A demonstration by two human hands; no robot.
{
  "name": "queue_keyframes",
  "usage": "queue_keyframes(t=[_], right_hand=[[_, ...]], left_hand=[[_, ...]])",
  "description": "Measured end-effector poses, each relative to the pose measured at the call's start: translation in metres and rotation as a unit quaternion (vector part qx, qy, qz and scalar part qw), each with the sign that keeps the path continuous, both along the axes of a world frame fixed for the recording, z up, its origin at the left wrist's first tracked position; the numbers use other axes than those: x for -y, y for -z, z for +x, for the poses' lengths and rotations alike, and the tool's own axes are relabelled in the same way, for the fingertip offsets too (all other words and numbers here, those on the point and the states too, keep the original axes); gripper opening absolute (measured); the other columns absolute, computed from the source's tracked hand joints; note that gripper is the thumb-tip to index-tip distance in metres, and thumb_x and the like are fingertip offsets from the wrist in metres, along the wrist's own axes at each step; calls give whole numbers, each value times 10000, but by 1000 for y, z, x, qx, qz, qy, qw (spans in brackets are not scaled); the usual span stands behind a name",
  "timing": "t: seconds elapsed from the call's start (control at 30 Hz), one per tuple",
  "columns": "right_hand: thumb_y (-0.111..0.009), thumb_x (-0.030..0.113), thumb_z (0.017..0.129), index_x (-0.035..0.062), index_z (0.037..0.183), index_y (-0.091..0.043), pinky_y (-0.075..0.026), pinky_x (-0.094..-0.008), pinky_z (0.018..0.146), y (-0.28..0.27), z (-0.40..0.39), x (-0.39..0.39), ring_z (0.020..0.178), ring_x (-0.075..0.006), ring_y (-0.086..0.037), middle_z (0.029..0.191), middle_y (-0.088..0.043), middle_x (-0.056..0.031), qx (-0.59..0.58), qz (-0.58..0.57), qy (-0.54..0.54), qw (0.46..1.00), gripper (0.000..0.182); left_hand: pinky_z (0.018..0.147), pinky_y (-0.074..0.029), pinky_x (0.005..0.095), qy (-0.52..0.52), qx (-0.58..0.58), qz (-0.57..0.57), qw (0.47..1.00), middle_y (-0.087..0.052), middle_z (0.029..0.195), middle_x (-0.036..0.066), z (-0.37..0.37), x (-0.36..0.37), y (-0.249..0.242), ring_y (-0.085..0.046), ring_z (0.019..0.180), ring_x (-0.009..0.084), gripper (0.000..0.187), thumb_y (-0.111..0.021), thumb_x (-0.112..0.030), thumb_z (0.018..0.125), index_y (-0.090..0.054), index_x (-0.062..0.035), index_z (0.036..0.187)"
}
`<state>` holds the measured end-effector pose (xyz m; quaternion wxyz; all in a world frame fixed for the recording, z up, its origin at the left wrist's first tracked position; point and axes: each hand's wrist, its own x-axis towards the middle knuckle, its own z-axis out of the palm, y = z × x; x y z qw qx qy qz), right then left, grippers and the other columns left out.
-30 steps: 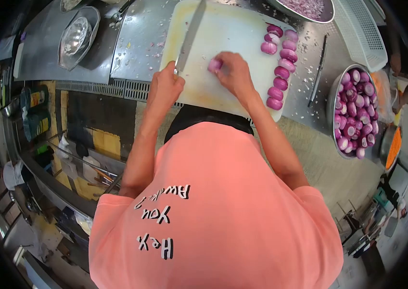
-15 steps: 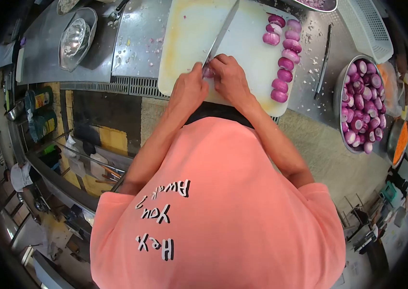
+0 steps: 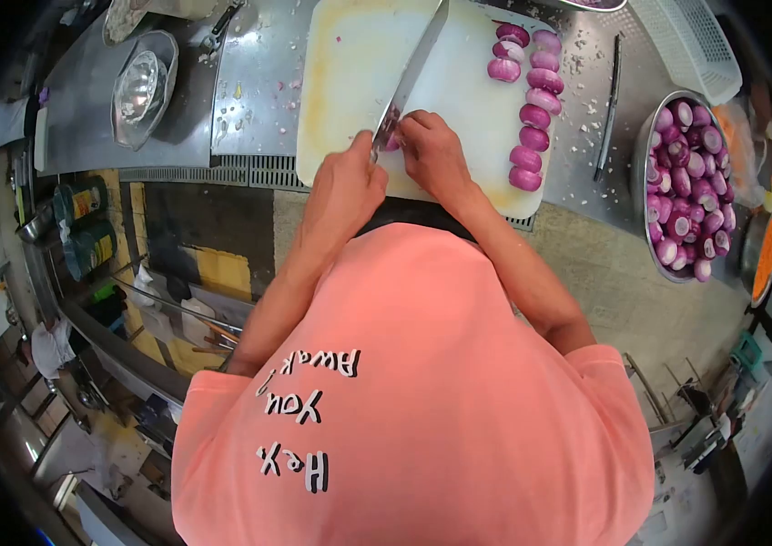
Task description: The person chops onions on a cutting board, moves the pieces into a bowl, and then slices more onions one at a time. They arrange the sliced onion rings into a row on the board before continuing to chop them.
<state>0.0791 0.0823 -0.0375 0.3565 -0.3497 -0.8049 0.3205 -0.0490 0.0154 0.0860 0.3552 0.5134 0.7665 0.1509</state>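
My left hand [image 3: 347, 185] grips the handle of a large knife [image 3: 410, 75], whose blade lies across a small purple onion piece [image 3: 392, 141]. My right hand [image 3: 432, 155] pins that piece down on the white cutting board [image 3: 354, 55], fingers curled right beside the blade. The two hands nearly touch at the board's near edge. A row of several halved purple onions [image 3: 530, 100] lines the board's right side.
A metal bowl [image 3: 637, 196] full of peeled purple onions stands at the right. A second knife [image 3: 606, 109] lies on the steel counter between board and bowl. A glass bowl [image 3: 140, 86] sits at the left, a white basket [image 3: 688, 45] at the top right, cans [image 3: 86, 227] on a shelf below.
My left hand brought the knife from the board's left across to the onion piece. My right hand pulled the piece closer to the near edge and now holds it against the blade.
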Motion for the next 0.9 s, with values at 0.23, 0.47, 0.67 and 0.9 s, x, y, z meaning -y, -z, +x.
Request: queue_keyframes(t=[0.23,0.47,0.67,0.9], right_hand=[[-623,-65,748,27,826,-596,-499,-419,691,-2,3,1,806,-326,-585,842,-592,-116,-15,-4,5,1000,124],[-604,-96,738,7,829,-588,-503,-413,708,2,4,0,823,-343,-597,863,-610,-137,-10,-1,8,1000,139],[-626,-65,736,38,888,-636,-517,-411,697,-7,2,-2,844,-330,-606,899,-627,-120,-18,-52,1,998,184],[-640,-46,730,60,898,-646,-528,-405,683,-14,-10,-4,829,-308,-605,921,-632,-87,46,2,-1,999,198]], left_hand=[[573,-446,454,20,-7,65,998,-551,600,214,0,-5,33,-569,565,381,199,-563,-68,834,-511,54,983],[535,-426,420,9,-4,74,997,-510,562,171,-2,-9,48,-527,505,287,226,-576,-72,834,-521,49,1016],[498,-390,371,-44,25,37,998,-468,544,127,-19,5,-8,-427,478,192,267,-585,-86,833,-521,52,1053],[585,-461,467,-12,-14,8,1000,-553,599,227,-26,19,-9,-598,588,402,308,-551,-31,813,-531,86,1097]])
